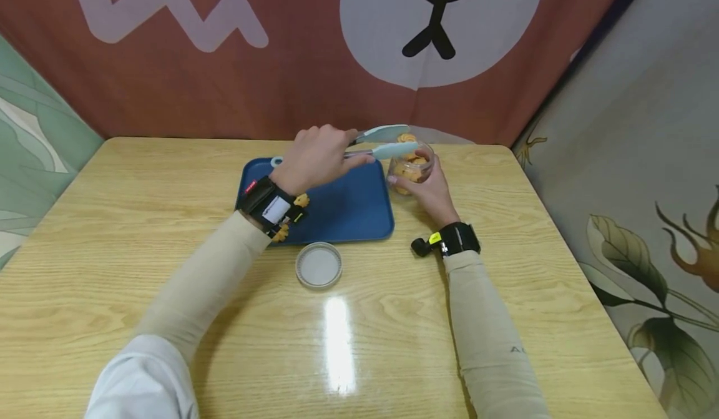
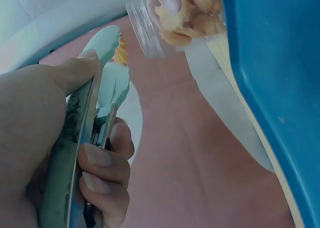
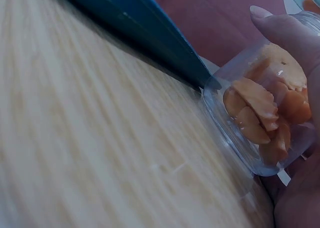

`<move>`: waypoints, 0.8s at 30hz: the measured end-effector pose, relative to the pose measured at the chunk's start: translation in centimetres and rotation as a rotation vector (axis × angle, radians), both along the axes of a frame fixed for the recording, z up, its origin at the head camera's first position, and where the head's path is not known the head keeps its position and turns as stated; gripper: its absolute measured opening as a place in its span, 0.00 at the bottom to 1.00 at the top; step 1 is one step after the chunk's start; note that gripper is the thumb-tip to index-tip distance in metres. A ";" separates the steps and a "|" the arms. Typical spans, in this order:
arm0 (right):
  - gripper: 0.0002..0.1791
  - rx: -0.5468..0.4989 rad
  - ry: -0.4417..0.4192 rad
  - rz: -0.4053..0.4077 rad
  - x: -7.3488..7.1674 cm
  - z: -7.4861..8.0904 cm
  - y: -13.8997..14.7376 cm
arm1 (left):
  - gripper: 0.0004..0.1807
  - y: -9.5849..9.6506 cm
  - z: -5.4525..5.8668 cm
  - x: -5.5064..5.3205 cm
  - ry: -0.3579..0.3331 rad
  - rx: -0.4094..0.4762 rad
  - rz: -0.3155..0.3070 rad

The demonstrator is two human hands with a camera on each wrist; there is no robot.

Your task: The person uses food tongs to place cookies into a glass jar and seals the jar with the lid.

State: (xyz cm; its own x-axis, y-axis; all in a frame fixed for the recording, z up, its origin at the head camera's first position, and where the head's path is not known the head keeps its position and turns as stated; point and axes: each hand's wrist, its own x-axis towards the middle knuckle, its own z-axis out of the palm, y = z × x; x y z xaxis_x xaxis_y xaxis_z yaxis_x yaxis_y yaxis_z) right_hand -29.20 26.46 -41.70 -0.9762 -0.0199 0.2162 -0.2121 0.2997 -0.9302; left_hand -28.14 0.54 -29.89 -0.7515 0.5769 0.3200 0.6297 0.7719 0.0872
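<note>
My left hand (image 1: 317, 160) grips a pair of tongs (image 2: 80, 133) with pale blue scalloped tips. Between the tips sits a ridged golden cookie (image 2: 120, 54), just outside the mouth of a clear jar (image 2: 145, 30) in the left wrist view. My right hand (image 1: 431, 191) holds that jar around its side, beyond the tray's right edge. The jar leans, its mouth turned toward the tongs, and several cookies (image 3: 255, 108) lie inside. In the right wrist view its base is close to the table; whether it touches cannot be told.
A blue tray (image 1: 354, 210) lies under my left hand, with cookies (image 1: 302, 200) on its left part, partly hidden by the wrist strap. A round lid (image 1: 318, 265) lies before the tray on the wooden table (image 1: 393, 331). A printed cloth (image 1: 303, 88) hangs behind.
</note>
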 end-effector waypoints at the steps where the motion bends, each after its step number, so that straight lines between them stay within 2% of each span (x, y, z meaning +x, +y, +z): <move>1: 0.48 0.001 -0.003 0.001 0.3 0.4 -0.2 | 0.36 0.3 0.1 -0.1 -0.001 -0.009 0.001; 4: 0.49 0.001 -0.005 0.002 0.8 0.9 -0.6 | 0.36 1.1 0.4 -0.3 -0.014 -0.036 0.007; 10: 0.52 -0.039 0.035 0.020 -0.8 -1.2 0.1 | 0.31 2.1 0.9 -0.3 -0.037 -0.046 -0.011; 14: 0.52 -0.013 0.031 0.004 -0.8 -1.2 0.2 | 0.33 2.5 0.9 -0.2 -0.047 -0.048 -0.009; 17: 0.52 0.002 0.006 -0.001 -0.6 -0.9 0.1 | 0.36 2.6 0.9 -0.2 -0.035 -0.049 0.007; 24: 0.49 -0.019 0.005 0.017 0.8 1.2 -0.7 | 0.37 2.5 1.0 -0.1 -0.016 -0.035 0.014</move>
State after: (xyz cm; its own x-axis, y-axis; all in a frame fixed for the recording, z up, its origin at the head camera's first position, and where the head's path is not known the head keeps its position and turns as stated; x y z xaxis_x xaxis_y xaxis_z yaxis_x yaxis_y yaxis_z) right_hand -28.40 25.79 -40.50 -0.9745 -0.0324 0.2220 -0.2221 0.2788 -0.9343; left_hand -28.25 3.07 -28.86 -0.7643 0.5770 0.2881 0.6176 0.7834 0.0697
